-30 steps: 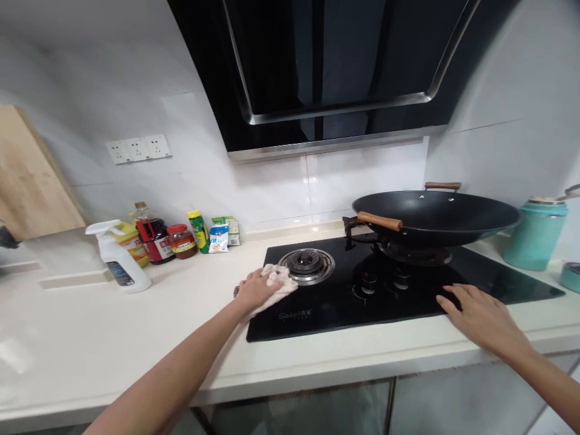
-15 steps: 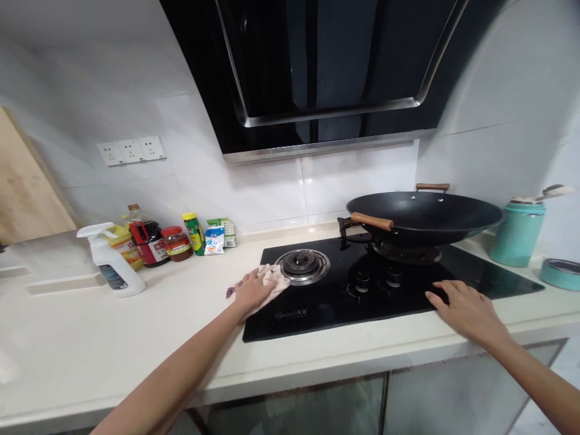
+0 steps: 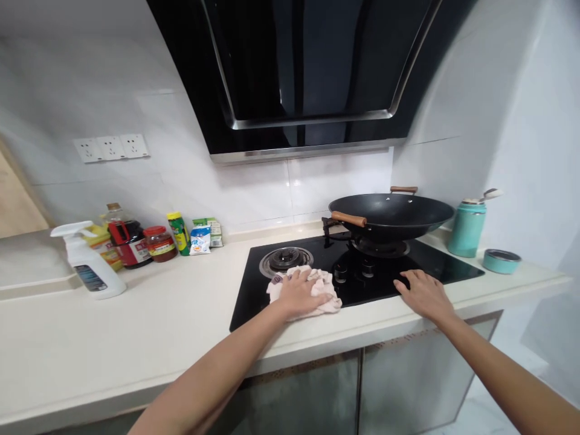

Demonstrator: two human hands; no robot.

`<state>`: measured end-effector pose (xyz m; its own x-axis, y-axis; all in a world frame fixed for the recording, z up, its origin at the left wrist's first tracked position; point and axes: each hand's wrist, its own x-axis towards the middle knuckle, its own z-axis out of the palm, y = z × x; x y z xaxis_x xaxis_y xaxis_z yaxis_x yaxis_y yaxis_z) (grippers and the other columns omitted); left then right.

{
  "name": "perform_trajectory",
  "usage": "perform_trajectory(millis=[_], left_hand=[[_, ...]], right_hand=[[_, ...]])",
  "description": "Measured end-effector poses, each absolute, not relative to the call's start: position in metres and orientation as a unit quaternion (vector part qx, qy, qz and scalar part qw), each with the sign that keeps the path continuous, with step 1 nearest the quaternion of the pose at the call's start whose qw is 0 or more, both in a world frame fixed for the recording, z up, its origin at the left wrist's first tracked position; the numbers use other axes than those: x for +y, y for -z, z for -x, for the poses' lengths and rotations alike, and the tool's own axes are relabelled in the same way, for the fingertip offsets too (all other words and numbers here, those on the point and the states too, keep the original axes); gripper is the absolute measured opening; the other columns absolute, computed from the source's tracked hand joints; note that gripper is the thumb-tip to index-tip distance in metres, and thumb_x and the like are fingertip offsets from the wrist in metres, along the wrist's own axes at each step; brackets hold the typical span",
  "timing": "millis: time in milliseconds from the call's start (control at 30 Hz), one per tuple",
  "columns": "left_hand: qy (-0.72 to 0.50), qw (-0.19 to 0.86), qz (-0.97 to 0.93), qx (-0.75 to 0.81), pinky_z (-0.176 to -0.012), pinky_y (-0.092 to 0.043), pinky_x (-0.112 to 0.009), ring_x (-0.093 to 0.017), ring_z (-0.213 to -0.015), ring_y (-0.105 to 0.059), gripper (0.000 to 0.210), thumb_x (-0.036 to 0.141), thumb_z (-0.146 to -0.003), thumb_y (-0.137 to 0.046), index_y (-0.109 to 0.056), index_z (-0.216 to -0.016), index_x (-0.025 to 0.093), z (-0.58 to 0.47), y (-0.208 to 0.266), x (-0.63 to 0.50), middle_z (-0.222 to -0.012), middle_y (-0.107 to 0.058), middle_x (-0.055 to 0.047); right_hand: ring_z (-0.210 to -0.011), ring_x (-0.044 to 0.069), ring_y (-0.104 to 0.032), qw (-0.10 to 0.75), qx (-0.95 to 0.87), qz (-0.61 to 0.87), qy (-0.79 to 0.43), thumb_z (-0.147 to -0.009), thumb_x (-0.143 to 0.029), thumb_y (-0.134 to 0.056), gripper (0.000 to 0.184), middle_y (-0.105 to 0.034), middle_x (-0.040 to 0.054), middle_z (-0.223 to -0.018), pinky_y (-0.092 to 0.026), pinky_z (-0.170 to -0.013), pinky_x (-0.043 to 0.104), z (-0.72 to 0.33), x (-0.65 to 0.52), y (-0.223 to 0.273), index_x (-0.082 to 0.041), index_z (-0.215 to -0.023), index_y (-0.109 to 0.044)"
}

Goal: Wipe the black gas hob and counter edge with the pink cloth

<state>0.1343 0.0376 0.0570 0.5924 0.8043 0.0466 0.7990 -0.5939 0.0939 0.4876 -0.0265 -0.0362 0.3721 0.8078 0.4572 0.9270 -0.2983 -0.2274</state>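
Observation:
My left hand (image 3: 298,294) presses down on a pale pink cloth (image 3: 327,296), which is bunched under its fingers with the thumb out to the side. The cloth lies on the black glass gas stove (image 3: 252,305), just in front of the left burner (image 3: 287,258) and left of the knobs (image 3: 368,267). Over at the stove's right front edge, my right hand (image 3: 425,294) rests with fingers apart and nothing in it. A black wok (image 3: 392,216) with wooden handles sits on the right burner.
On the left counter stand a white spray bottle (image 3: 93,266), a dark sauce bottle (image 3: 129,241), a red-lidded jar (image 3: 160,243), a green yellow-capped container (image 3: 178,232) and small packets (image 3: 200,240). A teal flask (image 3: 467,229) and teal bowl (image 3: 501,261) stand right. A range hood (image 3: 303,136) hangs above.
My left hand has moved the cloth right and toward the front, from beside the left burner to in front of it. My right hand stays at the stove edge. The view has shifted right.

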Motion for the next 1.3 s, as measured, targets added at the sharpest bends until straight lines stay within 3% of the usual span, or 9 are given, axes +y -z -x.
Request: perform_trajectory(millis=[233, 333, 467, 633, 733, 833, 933, 1067, 1300], left_hand=[[-0.107, 0.029, -0.943, 0.314, -0.117, -0.030, -0.053, -0.033, -0.143, -0.041, 0.047, 0.051, -0.088, -0.056, -0.064, -0.133, 0.038, -0.139, -0.044, -0.005, -0.158, -0.048, 0.001], [-0.121, 0.046, -0.954, 0.270, -0.113, -0.038, -0.043, -0.027, -0.132, -0.052, 0.042, 0.036, -0.084, -0.061, -0.069, -0.125, 0.034, -0.141, -0.042, -0.016, -0.144, -0.061, 0.001], [-0.164, 0.081, -0.939, 0.290, -0.110, -0.043, -0.036, -0.023, -0.123, -0.059, 0.044, 0.028, -0.082, -0.059, -0.069, -0.124, 0.030, -0.170, -0.047, -0.021, -0.133, -0.067, 0.000], [-0.198, 0.119, -0.926, 0.299, -0.115, -0.040, -0.037, -0.022, -0.135, -0.051, 0.051, 0.035, -0.090, -0.045, -0.057, -0.140, 0.033, -0.251, -0.049, -0.019, -0.149, -0.055, 0.003], [-0.135, 0.128, -0.948, 0.259, -0.124, -0.022, -0.056, -0.033, -0.152, -0.026, 0.072, 0.059, -0.085, -0.053, -0.041, -0.153, 0.038, -0.297, -0.039, -0.016, -0.166, -0.033, 0.001], [-0.096, 0.124, -0.953, 0.260, -0.119, -0.012, -0.069, -0.041, -0.155, -0.008, 0.091, 0.073, -0.080, -0.051, -0.025, -0.159, 0.039, -0.318, -0.026, -0.016, -0.169, -0.025, -0.003], [-0.105, 0.115, -0.948, 0.277, -0.117, -0.016, -0.070, -0.042, -0.152, -0.015, 0.080, 0.069, -0.085, -0.043, -0.036, -0.155, 0.034, -0.311, -0.020, -0.024, -0.165, -0.033, -0.006], [-0.124, 0.064, -0.950, 0.278, -0.116, -0.021, -0.067, -0.040, -0.146, -0.026, 0.068, 0.067, -0.086, -0.041, -0.057, -0.139, 0.028, -0.273, -0.019, -0.041, -0.157, -0.044, -0.008], [-0.197, 0.007, -0.920, 0.338, -0.116, -0.030, -0.059, -0.037, -0.141, -0.038, 0.062, 0.066, -0.083, -0.057, -0.063, -0.135, 0.033, -0.148, -0.015, -0.055, -0.154, -0.050, -0.004]], right_hand=[[-0.126, 0.032, -0.055, 0.250, -0.546, 0.788, 0.131, -0.097, -0.050, -0.035, 0.051, -0.062, 0.0139, -0.133, -0.036, -0.110, 0.051, -0.486, -0.027, 0.037, -0.018, -0.126, -0.064], [-0.126, 0.031, -0.055, 0.247, -0.546, 0.790, 0.128, -0.097, -0.049, -0.036, 0.051, -0.062, 0.0140, -0.133, -0.035, -0.111, 0.050, -0.485, -0.028, 0.035, -0.018, -0.127, -0.063], [-0.124, 0.031, -0.056, 0.252, -0.543, 0.790, 0.128, -0.098, -0.050, -0.037, 0.051, -0.062, 0.0144, -0.132, -0.037, -0.109, 0.048, -0.483, -0.029, 0.031, -0.017, -0.126, -0.064], [-0.116, 0.029, -0.061, 0.262, -0.551, 0.783, 0.120, -0.099, -0.046, -0.033, 0.046, -0.067, 0.0118, -0.125, -0.044, -0.102, 0.045, -0.497, -0.030, 0.034, -0.022, -0.116, -0.069], [-0.115, 0.030, -0.063, 0.244, -0.571, 0.771, 0.143, -0.091, -0.039, -0.047, 0.044, -0.067, 0.0130, -0.128, -0.048, -0.097, 0.041, -0.516, -0.029, 0.044, -0.021, -0.126, -0.066], [-0.114, 0.033, -0.064, 0.227, -0.589, 0.758, 0.163, -0.084, -0.039, -0.053, 0.054, -0.066, 0.0172, -0.130, -0.050, -0.096, 0.041, -0.531, -0.026, 0.054, -0.016, -0.130, -0.064], [-0.116, 0.033, -0.063, 0.235, -0.588, 0.760, 0.146, -0.091, -0.043, -0.041, 0.049, -0.067, 0.0162, -0.130, -0.050, -0.097, 0.044, -0.536, -0.023, 0.057, -0.017, -0.123, -0.069], [-0.113, 0.034, -0.065, 0.252, -0.547, 0.792, 0.102, -0.099, -0.050, -0.020, 0.061, -0.069, 0.0155, -0.125, -0.050, -0.095, 0.049, -0.531, -0.021, 0.053, -0.020, -0.116, -0.071], [-0.114, 0.039, -0.063, 0.238, -0.559, 0.786, 0.115, -0.094, -0.061, -0.026, 0.063, -0.067, 0.0171, -0.127, -0.046, -0.097, 0.054, -0.528, -0.022, 0.055, -0.020, -0.116, -0.070]])
